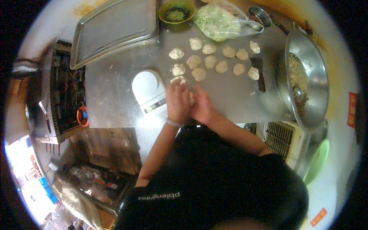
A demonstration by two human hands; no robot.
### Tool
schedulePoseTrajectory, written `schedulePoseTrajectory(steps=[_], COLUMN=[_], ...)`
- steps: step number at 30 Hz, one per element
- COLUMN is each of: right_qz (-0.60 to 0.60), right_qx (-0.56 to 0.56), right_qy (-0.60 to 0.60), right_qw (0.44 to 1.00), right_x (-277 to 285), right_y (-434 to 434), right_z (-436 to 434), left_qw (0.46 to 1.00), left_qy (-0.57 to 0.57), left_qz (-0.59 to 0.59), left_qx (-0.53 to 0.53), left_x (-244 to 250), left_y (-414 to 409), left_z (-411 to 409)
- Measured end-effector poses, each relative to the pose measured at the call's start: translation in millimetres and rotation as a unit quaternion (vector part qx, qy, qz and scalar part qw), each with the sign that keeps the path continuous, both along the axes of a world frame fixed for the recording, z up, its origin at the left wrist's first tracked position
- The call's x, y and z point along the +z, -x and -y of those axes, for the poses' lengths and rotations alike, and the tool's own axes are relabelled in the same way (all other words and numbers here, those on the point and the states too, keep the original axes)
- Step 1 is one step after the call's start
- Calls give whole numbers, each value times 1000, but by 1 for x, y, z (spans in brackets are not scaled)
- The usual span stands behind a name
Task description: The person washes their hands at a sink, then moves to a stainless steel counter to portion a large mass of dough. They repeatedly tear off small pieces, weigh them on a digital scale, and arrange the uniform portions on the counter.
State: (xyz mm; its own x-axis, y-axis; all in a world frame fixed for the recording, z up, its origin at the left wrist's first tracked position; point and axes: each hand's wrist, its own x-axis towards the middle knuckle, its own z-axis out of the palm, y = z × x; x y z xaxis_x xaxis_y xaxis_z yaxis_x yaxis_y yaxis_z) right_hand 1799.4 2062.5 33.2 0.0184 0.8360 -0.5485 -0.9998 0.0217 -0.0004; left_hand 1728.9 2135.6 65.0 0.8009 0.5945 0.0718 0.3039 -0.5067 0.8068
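Note:
My left hand, with a band around its wrist, and my right hand meet near the front edge of the metal table. A pale piece of dough shows between them, mostly hidden by the fingers; both hands are on it and slightly blurred. Just past my left fingertips lies another dough piece, partly covered. Several flattened dough balls are spread in loose rows beyond my hands. To the left of my left hand stands a white digital kitchen scale, its round platform bare.
A metal tray lies at the back left. Behind the dough are a yellow-green bowl and a plastic bag of chopped greens. At right, a dark flat blade lies near a large tilted steel bowl containing filling.

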Motion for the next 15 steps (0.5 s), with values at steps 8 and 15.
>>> schedulePoseTrajectory(steps=[8,15], right_qz=[48,881], right_qx=[18,135], right_qy=[-14,257], right_qw=[999,374], right_x=[5,-46], right_y=[3,-60], right_z=[33,70], left_qw=[989,951], left_qy=[-133,-183], left_qz=[9,-245], left_qx=[-71,-38], left_x=[-16,-73], left_y=[5,57], left_z=[13,-6])
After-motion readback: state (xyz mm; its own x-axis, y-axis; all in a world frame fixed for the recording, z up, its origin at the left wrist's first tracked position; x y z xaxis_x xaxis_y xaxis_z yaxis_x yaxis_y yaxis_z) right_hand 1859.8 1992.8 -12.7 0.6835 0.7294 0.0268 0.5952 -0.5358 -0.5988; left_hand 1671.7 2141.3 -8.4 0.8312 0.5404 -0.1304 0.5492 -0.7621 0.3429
